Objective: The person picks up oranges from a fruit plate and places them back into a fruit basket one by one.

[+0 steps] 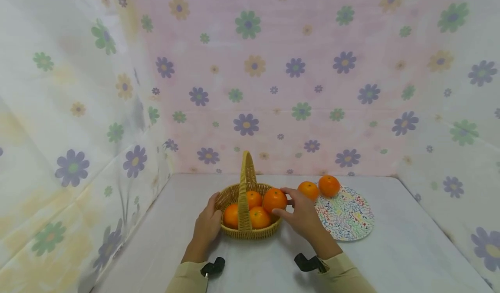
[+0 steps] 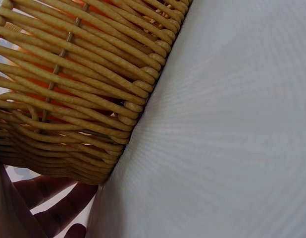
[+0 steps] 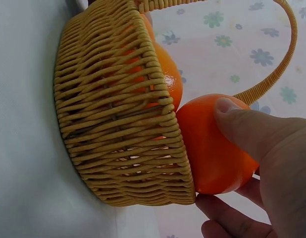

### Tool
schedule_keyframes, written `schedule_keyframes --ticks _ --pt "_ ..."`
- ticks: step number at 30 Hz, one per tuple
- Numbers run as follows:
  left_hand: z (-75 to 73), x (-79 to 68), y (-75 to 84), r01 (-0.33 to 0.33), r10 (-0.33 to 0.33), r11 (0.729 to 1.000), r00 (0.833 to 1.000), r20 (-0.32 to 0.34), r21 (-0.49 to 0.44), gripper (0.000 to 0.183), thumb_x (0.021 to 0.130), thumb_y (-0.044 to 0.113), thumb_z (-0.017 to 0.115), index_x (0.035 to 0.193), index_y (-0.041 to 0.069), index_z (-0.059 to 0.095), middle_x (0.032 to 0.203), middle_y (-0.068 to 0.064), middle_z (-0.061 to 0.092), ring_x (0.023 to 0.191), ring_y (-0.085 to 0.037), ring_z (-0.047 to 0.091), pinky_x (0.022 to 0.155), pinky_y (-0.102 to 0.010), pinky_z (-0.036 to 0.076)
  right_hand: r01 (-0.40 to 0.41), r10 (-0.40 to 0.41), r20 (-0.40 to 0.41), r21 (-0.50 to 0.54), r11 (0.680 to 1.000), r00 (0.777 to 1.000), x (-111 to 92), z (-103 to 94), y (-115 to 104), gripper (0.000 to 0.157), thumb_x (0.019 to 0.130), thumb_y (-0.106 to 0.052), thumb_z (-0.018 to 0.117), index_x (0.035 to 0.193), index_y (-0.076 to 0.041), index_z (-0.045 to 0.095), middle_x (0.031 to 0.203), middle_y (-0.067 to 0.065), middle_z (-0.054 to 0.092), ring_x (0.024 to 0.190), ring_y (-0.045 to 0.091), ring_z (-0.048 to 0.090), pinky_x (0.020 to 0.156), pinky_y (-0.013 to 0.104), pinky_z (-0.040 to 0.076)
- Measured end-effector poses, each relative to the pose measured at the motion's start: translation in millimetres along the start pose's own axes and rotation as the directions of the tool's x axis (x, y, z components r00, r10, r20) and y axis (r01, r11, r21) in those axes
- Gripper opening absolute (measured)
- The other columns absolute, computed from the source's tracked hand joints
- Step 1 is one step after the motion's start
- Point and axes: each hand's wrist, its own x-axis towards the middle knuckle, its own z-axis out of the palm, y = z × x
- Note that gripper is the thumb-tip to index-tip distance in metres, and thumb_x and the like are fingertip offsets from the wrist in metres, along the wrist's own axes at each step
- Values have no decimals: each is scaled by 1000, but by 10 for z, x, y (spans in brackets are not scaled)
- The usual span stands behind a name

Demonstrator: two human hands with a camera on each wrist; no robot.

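A woven wicker basket [image 1: 250,234] with a tall arched handle stands on the table and holds three oranges [image 1: 259,218]. My left hand [image 1: 207,221] grips the basket's left side; in the left wrist view its fingers [image 2: 64,206] lie against the outside of the weave, low near the table. Over the right rim, my right hand [image 1: 304,215] holds another orange [image 1: 275,200] between thumb and fingers. The right wrist view shows this orange [image 3: 212,148] at the rim, the thumb on its upper side and the fingers beneath, partly hidden.
To the right of the basket lies a round, multicoloured speckled plate [image 1: 347,215]. Two more oranges [image 1: 329,186] are at its back left edge. A white cloth covers the table [image 1: 156,241], and flower-printed curtains [image 1: 250,89] enclose the back and both sides.
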Motion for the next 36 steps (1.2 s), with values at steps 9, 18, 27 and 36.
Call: schedule_keyframes --ticks 9,18,27,36 --pt "-18 -19 10 2 -2 1000 1000 6 -21 61 100 23 42 161 25 34 162 -9 45 149 -37 43 120 -64 33 11 -11 -3 -32 999 1000 -8 31 -15 69 83 -45 85 143 -24 59 142 -1 63 115 21 70 93 44 61" --pt "-13 -25 19 3 -3 1000 1000 6 -14 61 101 22 40 161 26 33 163 -7 43 149 -36 44 121 -63 32 18 -18 -6 -28 999 1000 -6 38 -17 69 83 -43 85 143 -23 58 140 0 64 115 21 69 95 46 60" --pt "-21 -59 21 0 0 1000 1000 8 -24 58 104 23 35 162 26 34 165 -7 41 150 -37 42 121 -63 30 26 -26 -11 -45 999 1000 -25 51 -14 69 81 -40 87 142 -21 60 139 1 66 116 23 68 100 49 57" --pt "-35 -50 9 -15 16 999 1000 11 -42 55 106 25 35 161 27 34 165 -5 40 151 -37 39 123 -62 27 27 -28 -17 -49 998 999 -24 72 -3 70 81 -39 88 142 -20 60 137 1 67 116 22 68 101 50 56"
